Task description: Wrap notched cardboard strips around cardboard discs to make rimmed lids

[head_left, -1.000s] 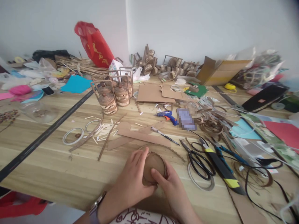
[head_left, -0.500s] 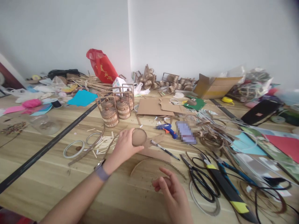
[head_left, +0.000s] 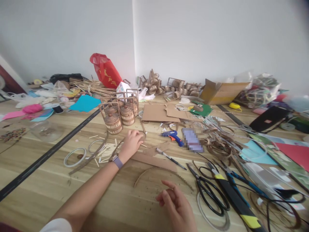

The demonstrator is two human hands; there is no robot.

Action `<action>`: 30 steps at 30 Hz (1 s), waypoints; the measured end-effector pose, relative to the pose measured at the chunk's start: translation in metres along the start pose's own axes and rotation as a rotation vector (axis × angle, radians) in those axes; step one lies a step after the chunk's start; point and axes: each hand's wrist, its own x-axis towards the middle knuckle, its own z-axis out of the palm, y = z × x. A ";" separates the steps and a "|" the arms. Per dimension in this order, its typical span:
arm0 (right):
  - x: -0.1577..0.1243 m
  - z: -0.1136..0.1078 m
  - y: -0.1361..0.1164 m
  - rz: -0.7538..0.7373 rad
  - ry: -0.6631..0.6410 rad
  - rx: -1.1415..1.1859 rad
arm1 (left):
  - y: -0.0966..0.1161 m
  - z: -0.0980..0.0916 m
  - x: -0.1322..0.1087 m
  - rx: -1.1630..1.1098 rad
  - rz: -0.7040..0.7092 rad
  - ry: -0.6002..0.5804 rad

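Observation:
My left hand (head_left: 132, 141) reaches over the middle of the table, with its fingers closed on a round cardboard disc with a raised rim (head_left: 143, 136); most of the disc is hidden behind the fingers. Close by on the left lie many short pale wooden sticks (head_left: 106, 150) and a white ring (head_left: 74, 158). At the front, my right hand (head_left: 177, 203) is palm up with curled fingers; something small, brown and rounded seems to sit in them, but I cannot make out what. Just beyond it lies a curved brown strip (head_left: 159, 168).
Lidded woven baskets (head_left: 113, 124) with tall handles stand beyond my left hand. A blue glue gun (head_left: 172, 136), a pen (head_left: 171, 158), black scissors (head_left: 210, 190) and a yellow-black cutter (head_left: 238, 199) lie rightward. Cardboard sheets (head_left: 156, 112) and a cardboard strip (head_left: 154, 162) lie flat.
My left hand has moved away from me with the disc, and turned so its back covers more of it. The right hand has barely moved.

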 end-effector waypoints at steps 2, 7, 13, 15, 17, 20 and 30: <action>0.000 0.000 0.000 0.003 -0.014 0.006 | 0.005 -0.003 -0.005 0.027 0.083 -0.064; 0.000 -0.002 0.001 0.006 -0.041 -0.012 | 0.016 -0.008 -0.003 0.119 0.170 -0.156; 0.001 -0.005 0.007 -0.012 -0.038 -0.029 | 0.024 -0.013 0.005 0.169 0.162 -0.184; 0.001 -0.006 0.008 -0.020 -0.032 -0.035 | 0.023 -0.017 0.003 0.176 0.121 -0.175; 0.001 -0.006 0.008 -0.020 -0.031 -0.043 | 0.018 -0.023 -0.003 0.187 0.053 -0.153; 0.000 -0.006 0.007 -0.014 -0.044 -0.061 | -0.001 -0.036 -0.018 0.212 -0.083 -0.114; -0.003 -0.006 0.003 -0.008 -0.104 -0.077 | -0.052 -0.066 -0.062 0.205 -0.364 -0.058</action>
